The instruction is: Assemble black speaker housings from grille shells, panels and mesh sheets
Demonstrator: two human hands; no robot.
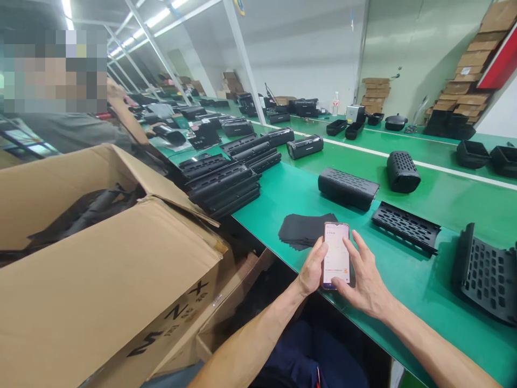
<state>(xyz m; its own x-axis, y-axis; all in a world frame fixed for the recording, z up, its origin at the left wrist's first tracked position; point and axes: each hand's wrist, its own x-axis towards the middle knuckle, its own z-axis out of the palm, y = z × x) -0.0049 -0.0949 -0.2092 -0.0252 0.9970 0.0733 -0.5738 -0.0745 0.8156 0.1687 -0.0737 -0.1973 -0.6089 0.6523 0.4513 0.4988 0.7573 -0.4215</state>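
My left hand [313,268] grips a smartphone [336,256] by its left side, thumb along the edge. The phone stands nearly upright at the table's front edge, its screen lit with a pale page. Spread fingers of my right hand [365,277] lie at the phone's right side, the thumb over the bottom of the screen; whether they press it I cannot tell. Just behind the phone lies a fanned stack of thin black sheets [305,229]. To the right rests a perforated black panel [406,226], with a larger curved perforated panel [487,272] beyond it.
A large open cardboard box [100,275] stands at my left, black parts inside. Black panels [226,186] are piled on the green table [278,188]. Black perforated housings [348,187] stand on the green surface behind. Another person [76,129] is at the far left.
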